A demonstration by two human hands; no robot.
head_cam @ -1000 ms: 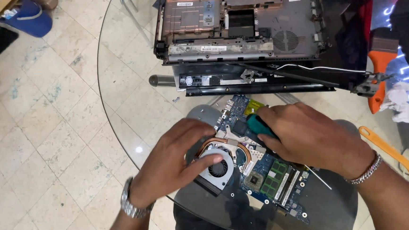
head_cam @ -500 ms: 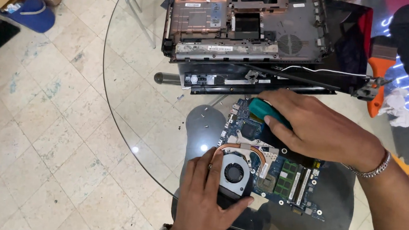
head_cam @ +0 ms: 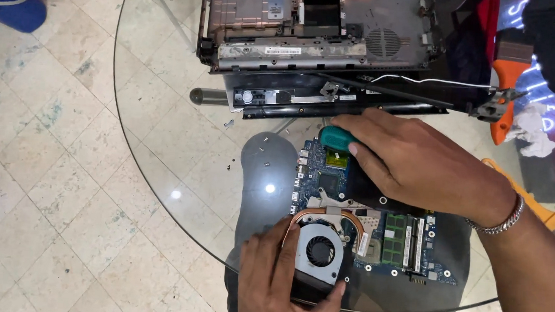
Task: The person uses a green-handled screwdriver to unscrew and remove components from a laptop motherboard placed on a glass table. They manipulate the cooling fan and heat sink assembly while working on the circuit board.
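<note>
Left hand (head_cam: pixel 282 281): fingers spread flat on the fan (head_cam: pixel 318 252).
Right hand (head_cam: pixel 418 164): fingers gripping a screwdriver (head_cam: pixel 336 138), above the fan.

Left hand (head_cam: pixel 283 275) on cooling fan (head_cam: pixel 320 252), right hand (head_cam: pixel 412 161) around teal-handled screwdriver (head_cam: pixel 335 138) over motherboard (head_cam: pixel 364 209)

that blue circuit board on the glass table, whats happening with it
A person has a blue laptop circuit board lying flat on a round glass table. Their left hand rests on the grey cooling fan at the board's near corner. Their right hand holds a teal-handled screwdriver over the board's far end. An opened dark laptop chassis sits beyond it, and small loose screws lie on the glass.
</note>
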